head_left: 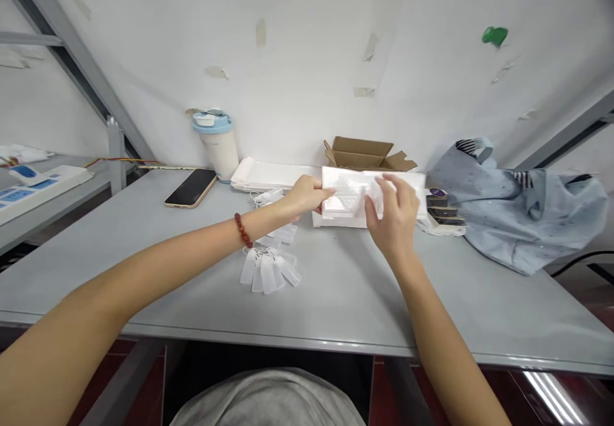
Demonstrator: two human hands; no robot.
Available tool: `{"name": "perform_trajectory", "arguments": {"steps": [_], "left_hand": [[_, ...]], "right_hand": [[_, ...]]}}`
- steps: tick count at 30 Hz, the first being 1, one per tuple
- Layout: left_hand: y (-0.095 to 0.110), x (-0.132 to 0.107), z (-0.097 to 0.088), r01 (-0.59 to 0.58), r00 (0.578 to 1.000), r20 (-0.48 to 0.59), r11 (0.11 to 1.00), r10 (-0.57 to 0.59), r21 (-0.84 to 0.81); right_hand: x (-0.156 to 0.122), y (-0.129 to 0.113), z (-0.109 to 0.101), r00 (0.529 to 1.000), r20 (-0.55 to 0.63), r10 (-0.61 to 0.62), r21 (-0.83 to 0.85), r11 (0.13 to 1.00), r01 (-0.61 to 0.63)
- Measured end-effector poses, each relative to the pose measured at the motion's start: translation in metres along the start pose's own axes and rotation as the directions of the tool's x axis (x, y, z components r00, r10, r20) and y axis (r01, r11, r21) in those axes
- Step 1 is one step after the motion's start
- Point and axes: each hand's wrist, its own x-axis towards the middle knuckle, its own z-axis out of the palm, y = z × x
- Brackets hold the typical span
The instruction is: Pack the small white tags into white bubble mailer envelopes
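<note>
Near the back of the grey table, my left hand (307, 196) pinches the left end of a flat white packet (338, 202) between thumb and fingers. A shiny, clear plastic layer lies over the packet's face; its exact kind is hard to make out. Over the right half of the packet, my right hand (396, 215) has its thumb and fingers apart, bent, with the tips at the plastic. Below my left wrist lie several translucent white tags (268, 274) with strings, fanned out, and more tags lie partly hidden behind the forearm.
An open cardboard box (359, 151) stands behind the packet. White flat sheets or bags (268, 173), a lidded cup (218, 148) and a phone (192, 188) are to the left. Dark small packs (441, 208) and a blue-grey cloth bag (518, 215) lie right. A power strip (43, 189) sits far left.
</note>
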Motion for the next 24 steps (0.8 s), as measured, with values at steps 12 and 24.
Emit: {"name": "perform_trajectory", "arguments": {"steps": [12, 24], "left_hand": [[-0.019, 0.053, 0.000, 0.089, 0.993, 0.028, 0.877, -0.115, 0.472], [-0.058, 0.090, -0.102, -0.082, 0.996, 0.053, 0.481, 0.072, 0.873]], "right_hand": [[-0.011, 0.014, 0.018, 0.566, 0.799, 0.205, -0.190, 0.978, -0.086], [-0.013, 0.009, 0.022, 0.546, 0.804, 0.235, -0.189, 0.972, -0.139]]}}
